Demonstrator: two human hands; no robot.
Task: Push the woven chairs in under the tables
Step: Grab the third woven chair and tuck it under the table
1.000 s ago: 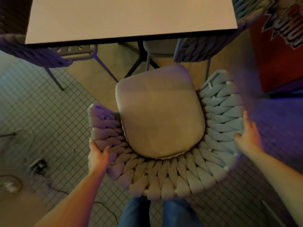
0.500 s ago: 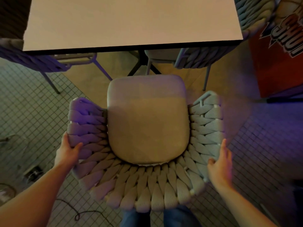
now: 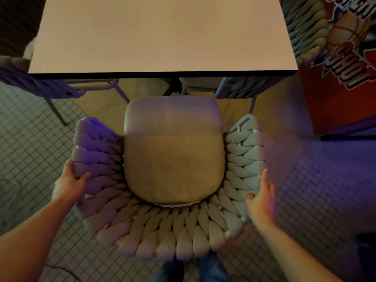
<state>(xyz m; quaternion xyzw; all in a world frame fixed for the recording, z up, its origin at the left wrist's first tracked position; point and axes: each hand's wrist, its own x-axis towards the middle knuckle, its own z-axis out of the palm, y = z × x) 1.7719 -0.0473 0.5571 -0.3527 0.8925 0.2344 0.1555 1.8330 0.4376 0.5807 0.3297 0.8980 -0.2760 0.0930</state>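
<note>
A woven chair [image 3: 173,231] with a pale rope back and a beige seat cushion stands right below me, facing the table [image 3: 162,33]. The cushion's front edge lies just short of the table's near edge. My left hand [image 3: 70,185] grips the chair's left arm rim, thumb on the inside. My right hand [image 3: 261,198] lies against the outside of the right arm rim, thumb over the top. My legs show under the chair back.
Another woven chair [image 3: 38,82] sits tucked at the table's left, and a third one [image 3: 242,88] under its right side. A red cabinet with basketball art [image 3: 341,78] stands at the right. The floor is small tiles, with a cable at the lower left.
The chair has swung from a rightward angle to face the table squarely and has moved slightly toward it. Both hands have stayed on its arm rims.
</note>
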